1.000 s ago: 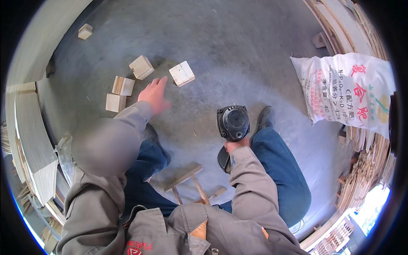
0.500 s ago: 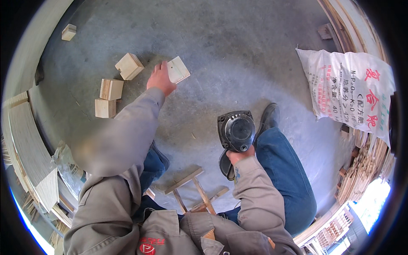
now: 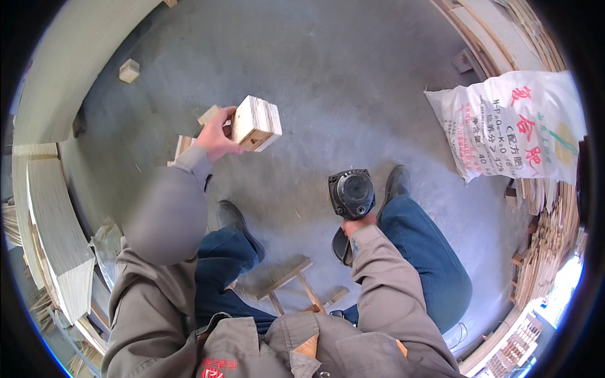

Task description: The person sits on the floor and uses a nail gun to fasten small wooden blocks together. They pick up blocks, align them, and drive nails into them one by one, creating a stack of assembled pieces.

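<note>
My left hand (image 3: 217,135) grips a layered plywood block (image 3: 255,124) by its left side, fingers behind it and thumb in front. The block is tilted, its pale top face and striped edge layers showing. Behind that hand, two more wooden blocks (image 3: 208,115) (image 3: 183,146) lie partly hidden on the floor. My right hand (image 3: 358,224) is wrapped round the handle of a black nail gun (image 3: 351,193), held over the floor by my right leg. Its round, bolted cap faces up; its nose is out of sight.
Another wooden block (image 3: 129,70) lies far left on the concrete floor (image 3: 340,82). A white printed sack (image 3: 504,126) rests at the right by stacked wood strips (image 3: 547,252). Boards (image 3: 60,233) lean at the left. A small wooden stool frame (image 3: 296,283) stands between my legs.
My left hand has lifted the block and turned it, so its layered side now shows. The nail gun stays in my right hand, nearly still. The view has shifted slightly.
</note>
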`<action>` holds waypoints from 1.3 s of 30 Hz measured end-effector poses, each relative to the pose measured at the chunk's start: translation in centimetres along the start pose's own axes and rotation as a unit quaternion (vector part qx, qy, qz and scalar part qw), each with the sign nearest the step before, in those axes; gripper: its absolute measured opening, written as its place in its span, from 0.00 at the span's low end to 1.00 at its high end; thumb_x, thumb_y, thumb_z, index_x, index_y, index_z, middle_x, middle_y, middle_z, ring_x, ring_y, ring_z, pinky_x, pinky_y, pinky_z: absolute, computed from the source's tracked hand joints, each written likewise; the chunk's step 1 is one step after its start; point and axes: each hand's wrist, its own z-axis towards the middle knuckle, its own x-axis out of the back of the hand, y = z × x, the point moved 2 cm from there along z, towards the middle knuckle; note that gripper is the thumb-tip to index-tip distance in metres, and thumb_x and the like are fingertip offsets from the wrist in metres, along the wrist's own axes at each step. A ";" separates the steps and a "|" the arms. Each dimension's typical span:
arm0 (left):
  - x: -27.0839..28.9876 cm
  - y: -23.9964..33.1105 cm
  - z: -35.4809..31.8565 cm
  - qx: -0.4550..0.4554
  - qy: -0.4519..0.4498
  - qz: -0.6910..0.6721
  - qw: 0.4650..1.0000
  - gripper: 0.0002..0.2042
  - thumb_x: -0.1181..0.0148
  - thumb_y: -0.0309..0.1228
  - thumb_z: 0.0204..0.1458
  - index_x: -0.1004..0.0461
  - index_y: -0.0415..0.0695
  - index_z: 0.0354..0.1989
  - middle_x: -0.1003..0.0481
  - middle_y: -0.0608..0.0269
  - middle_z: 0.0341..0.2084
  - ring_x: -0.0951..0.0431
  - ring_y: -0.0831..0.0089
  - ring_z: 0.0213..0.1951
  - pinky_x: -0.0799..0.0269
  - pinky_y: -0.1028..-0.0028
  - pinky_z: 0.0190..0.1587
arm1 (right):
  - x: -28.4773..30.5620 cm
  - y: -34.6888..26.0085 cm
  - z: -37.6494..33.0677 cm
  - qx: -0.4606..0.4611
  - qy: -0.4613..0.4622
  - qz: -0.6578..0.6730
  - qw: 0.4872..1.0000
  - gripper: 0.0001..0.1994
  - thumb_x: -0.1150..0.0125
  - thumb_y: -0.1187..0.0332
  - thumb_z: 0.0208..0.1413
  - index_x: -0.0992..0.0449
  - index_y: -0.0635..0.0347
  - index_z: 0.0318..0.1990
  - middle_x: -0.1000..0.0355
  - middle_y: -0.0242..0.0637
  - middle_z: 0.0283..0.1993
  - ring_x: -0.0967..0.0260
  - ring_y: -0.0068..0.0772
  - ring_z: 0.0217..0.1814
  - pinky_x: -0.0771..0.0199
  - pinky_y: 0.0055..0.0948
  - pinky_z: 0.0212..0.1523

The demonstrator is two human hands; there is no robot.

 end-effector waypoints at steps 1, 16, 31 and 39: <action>-0.2 1.8 -0.7 -0.004 -0.004 0.002 1.000 0.49 0.31 0.17 0.29 0.44 0.35 0.69 0.34 0.53 0.62 0.30 0.60 0.63 0.32 0.63 0.64 | -0.2 0.7 0.2 0.010 0.022 0.009 1.000 0.14 0.34 0.69 0.46 0.20 0.56 0.43 0.20 0.44 0.38 0.23 0.43 0.42 0.24 0.39 0.44; 1.0 8.4 -21.9 -0.127 -0.006 0.047 0.991 0.61 0.21 0.49 0.35 0.55 0.35 0.74 0.42 0.50 0.68 0.37 0.58 0.67 0.40 0.62 0.67 | -3.7 2.8 2.8 0.039 0.063 0.019 0.997 0.15 0.45 0.64 0.59 0.20 0.48 0.51 0.24 0.44 0.57 0.29 0.47 0.63 0.27 0.41 0.59; -5.8 9.2 -23.0 -0.090 -0.012 0.050 0.995 0.55 0.41 0.27 0.25 0.53 0.34 0.73 0.40 0.46 0.65 0.38 0.54 0.68 0.44 0.59 0.69 | -2.4 1.5 0.5 0.048 0.020 0.024 0.998 0.16 0.46 0.65 0.61 0.22 0.48 0.56 0.26 0.43 0.60 0.30 0.44 0.65 0.28 0.38 0.61; -4.2 10.5 -23.2 -0.157 0.038 0.138 0.977 0.42 0.27 0.25 0.48 0.46 0.35 0.70 0.36 0.46 0.65 0.31 0.57 0.64 0.29 0.59 0.63 | -7.9 1.6 4.7 0.083 0.044 -0.022 0.995 0.18 0.41 0.60 0.56 0.22 0.49 0.55 0.24 0.43 0.58 0.28 0.46 0.61 0.26 0.42 0.57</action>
